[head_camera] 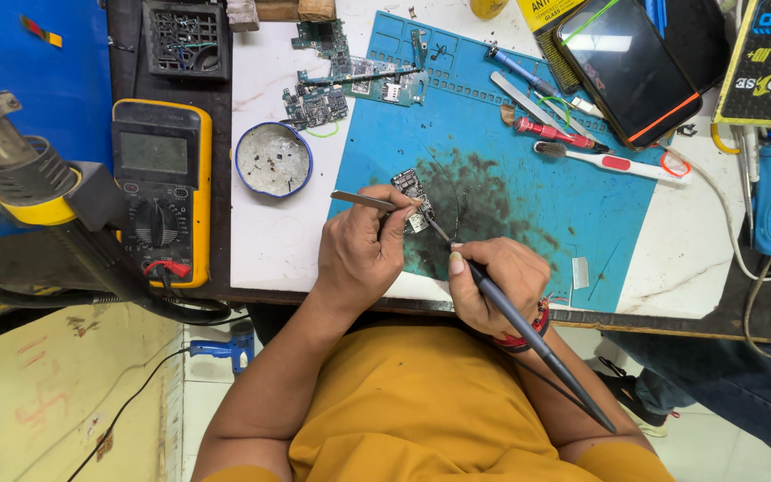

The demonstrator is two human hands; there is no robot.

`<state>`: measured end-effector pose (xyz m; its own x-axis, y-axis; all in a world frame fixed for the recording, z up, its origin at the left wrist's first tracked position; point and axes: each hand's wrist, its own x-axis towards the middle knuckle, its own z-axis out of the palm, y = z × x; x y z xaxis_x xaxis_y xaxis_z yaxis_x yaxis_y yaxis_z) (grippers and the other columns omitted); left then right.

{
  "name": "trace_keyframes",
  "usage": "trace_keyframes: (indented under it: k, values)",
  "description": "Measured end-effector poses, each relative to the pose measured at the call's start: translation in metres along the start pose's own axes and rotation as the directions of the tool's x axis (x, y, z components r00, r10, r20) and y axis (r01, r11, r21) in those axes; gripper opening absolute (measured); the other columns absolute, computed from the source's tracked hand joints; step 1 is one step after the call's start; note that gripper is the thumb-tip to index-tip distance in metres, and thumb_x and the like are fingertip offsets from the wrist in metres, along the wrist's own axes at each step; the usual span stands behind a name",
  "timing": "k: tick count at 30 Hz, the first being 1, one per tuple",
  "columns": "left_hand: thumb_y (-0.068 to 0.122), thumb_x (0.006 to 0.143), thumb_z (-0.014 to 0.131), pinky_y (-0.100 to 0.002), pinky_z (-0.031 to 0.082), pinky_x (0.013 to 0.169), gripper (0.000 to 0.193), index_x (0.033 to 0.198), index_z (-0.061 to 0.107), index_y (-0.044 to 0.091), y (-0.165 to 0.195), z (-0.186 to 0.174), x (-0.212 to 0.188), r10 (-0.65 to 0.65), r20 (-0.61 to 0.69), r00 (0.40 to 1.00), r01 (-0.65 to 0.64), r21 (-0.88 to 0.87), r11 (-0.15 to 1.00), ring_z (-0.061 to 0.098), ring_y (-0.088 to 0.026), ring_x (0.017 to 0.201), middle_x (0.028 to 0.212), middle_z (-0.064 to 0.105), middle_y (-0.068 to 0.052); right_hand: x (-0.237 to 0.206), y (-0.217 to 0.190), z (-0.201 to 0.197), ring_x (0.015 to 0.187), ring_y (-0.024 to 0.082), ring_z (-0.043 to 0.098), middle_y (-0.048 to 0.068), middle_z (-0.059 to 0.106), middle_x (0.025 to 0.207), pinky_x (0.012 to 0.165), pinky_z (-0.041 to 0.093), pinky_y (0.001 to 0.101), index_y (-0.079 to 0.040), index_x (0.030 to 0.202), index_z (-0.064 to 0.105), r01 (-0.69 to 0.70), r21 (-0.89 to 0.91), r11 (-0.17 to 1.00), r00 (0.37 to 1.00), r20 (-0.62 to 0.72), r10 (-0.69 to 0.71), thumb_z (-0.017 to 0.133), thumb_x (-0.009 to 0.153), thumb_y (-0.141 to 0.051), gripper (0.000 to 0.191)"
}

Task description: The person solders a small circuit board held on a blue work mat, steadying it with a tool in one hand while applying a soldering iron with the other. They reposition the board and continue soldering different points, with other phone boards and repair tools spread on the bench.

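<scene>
The left hand point(363, 250) is pinching a pair of slim metal tweezers point(363, 200), whose tips are reaching toward a small dark circuit board point(412, 189) lying on the blue silicone work mat point(528, 192), in the middle of a sooty black stain. The fingers are covering the tweezers' tips, so it is hard to tell whether they are actually touching the board. The right hand point(497, 281) is gripping a thin dark soldering iron point(533, 344) like a pen; its tip is pointing at the board's lower edge, and its far end is being cut off behind the forearm. The mat is lying on a white surface point(274, 232). Left of the left hand a yellow digital multimeter point(161, 187) is standing, with a round blue-rimmed tin point(273, 159) of grey residue just beside it. Farther back, larger green circuit boards point(350, 80) are lying partly overlapped, their details being too small to read.
</scene>
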<state>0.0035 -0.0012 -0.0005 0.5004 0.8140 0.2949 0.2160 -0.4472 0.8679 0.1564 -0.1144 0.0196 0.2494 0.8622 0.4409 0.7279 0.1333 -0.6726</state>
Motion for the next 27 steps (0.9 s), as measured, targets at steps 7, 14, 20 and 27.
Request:
trace_keyframes:
  k: [7, 14, 20, 27]
  values:
    - [0.005, 0.103, 0.068, -0.031, 0.054, 0.061, 0.013, 0.111, 0.058, 0.004, 0.0008, -0.0006, -0.0004, -0.022, 0.008, 1.0, 0.022, -0.006, 1.0, 0.072, -0.019, 0.071, 0.085, 0.072, -0.006, 0.0007, -0.0003, -0.0002, 0.06, 0.025, 0.065, 0.01, 0.067, 0.072, 0.058, 0.05, 0.0338, -0.001, 0.092, 0.068, 0.004, 0.003, 1.0, 1.0, 0.002, -0.004, 0.071, 0.09, -0.004, 0.004]
    - [0.005, 0.102, 0.068, -0.031, 0.055, 0.062, 0.013, 0.111, 0.057, 0.004, -0.0005, -0.0002, -0.001, -0.007, 0.0, 1.0, 0.007, 0.006, 1.0, 0.073, -0.019, 0.073, 0.088, 0.073, -0.007, 0.0013, -0.0018, -0.0004, 0.06, 0.024, 0.065, 0.009, 0.067, 0.071, 0.059, 0.05, 0.0334, -0.001, 0.092, 0.069, -0.009, 0.006, 1.0, 1.0, 0.01, 0.009, 0.07, 0.09, -0.004, 0.004]
    - [0.006, 0.103, 0.068, -0.031, 0.056, 0.062, 0.012, 0.11, 0.058, 0.003, -0.0015, 0.0001, -0.0007, -0.002, 0.005, 1.0, 0.002, 0.004, 1.0, 0.073, -0.019, 0.073, 0.09, 0.073, -0.007, 0.0021, -0.002, -0.0004, 0.06, 0.024, 0.066, 0.009, 0.066, 0.07, 0.058, 0.05, 0.033, -0.001, 0.092, 0.069, -0.007, 0.012, 1.0, 1.0, 0.002, 0.007, 0.07, 0.09, -0.004, 0.003]
    - [0.006, 0.103, 0.067, -0.031, 0.056, 0.063, 0.012, 0.11, 0.058, 0.003, -0.0011, 0.0005, -0.0011, 0.006, 0.002, 1.0, -0.005, -0.009, 1.0, 0.074, -0.019, 0.075, 0.091, 0.073, -0.008, 0.0015, -0.0027, -0.001, 0.059, 0.024, 0.064, 0.01, 0.066, 0.071, 0.058, 0.049, 0.0335, -0.001, 0.091, 0.068, -0.009, -0.005, 1.0, 1.0, 0.0, 0.009, 0.07, 0.09, -0.003, 0.003]
